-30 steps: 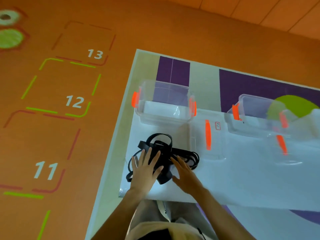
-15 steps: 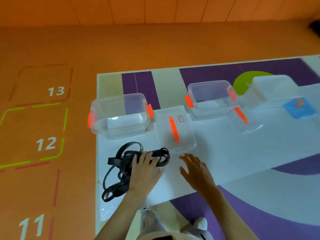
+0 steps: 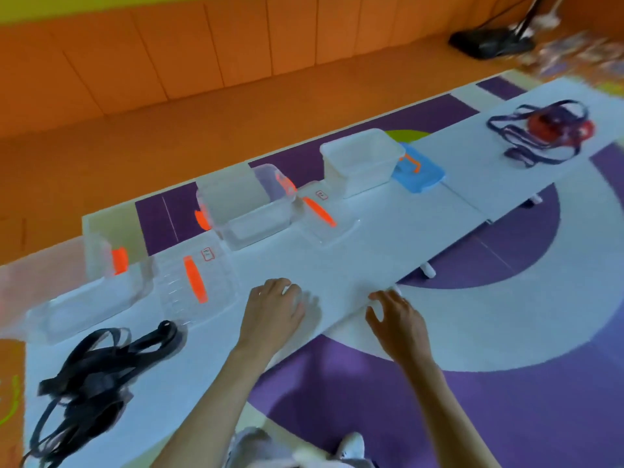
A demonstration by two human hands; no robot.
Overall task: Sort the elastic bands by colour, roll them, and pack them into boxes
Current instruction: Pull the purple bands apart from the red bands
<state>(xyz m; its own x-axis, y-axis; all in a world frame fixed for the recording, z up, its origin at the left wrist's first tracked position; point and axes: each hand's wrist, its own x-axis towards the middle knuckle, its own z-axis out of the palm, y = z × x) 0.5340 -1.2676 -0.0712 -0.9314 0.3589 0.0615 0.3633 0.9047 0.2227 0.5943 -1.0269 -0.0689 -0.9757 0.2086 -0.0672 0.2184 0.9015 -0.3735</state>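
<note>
The empty left hand [image 3: 274, 310] rested loosely bent on the white board [image 3: 371, 251], the empty right hand [image 3: 398, 320] spread at its near edge, black bands [image 3: 91, 376] at its left end

On the low board [image 3: 371, 251] the middle box [image 3: 250, 211] stands along the far edge, with the first lid [image 3: 194, 282] just left of it and the second lid [image 3: 320, 211] just right. Further left sits the left box [image 3: 84, 298]; further right, the right box [image 3: 361, 160] with the third lid [image 3: 418, 170] beside it. The near tangle of bands [image 3: 91, 376] lies left and in front of the middle box — the far tangle of bands [image 3: 547, 130] lies well to its right.
</note>
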